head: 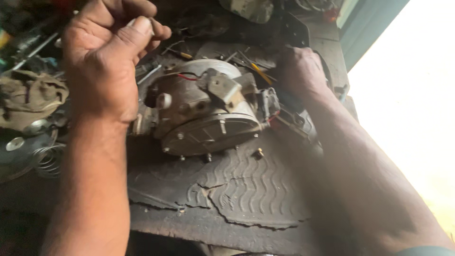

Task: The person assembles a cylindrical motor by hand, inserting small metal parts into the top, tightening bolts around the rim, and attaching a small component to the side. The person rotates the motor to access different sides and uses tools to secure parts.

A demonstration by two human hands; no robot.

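A round, grimy metal motor-like unit [204,114] with a ribbed end cover and red wires lies on a worn rubber mat [246,189]. My left hand [106,57] hovers above its left side, fingers curled around a small pale part pinched at the thumb. My right hand [301,71] reaches behind the unit's right side, fingers closed down among tools; what it grips is hidden. A yellow-handled tool [259,72] lies just left of that hand.
A dirty rag [28,97] and a coiled spring [47,160] lie at the left beside small metal discs. Loose bolts and a small nut [258,152] sit by the unit. Clutter of tools fills the back. Bright light washes out the right side.
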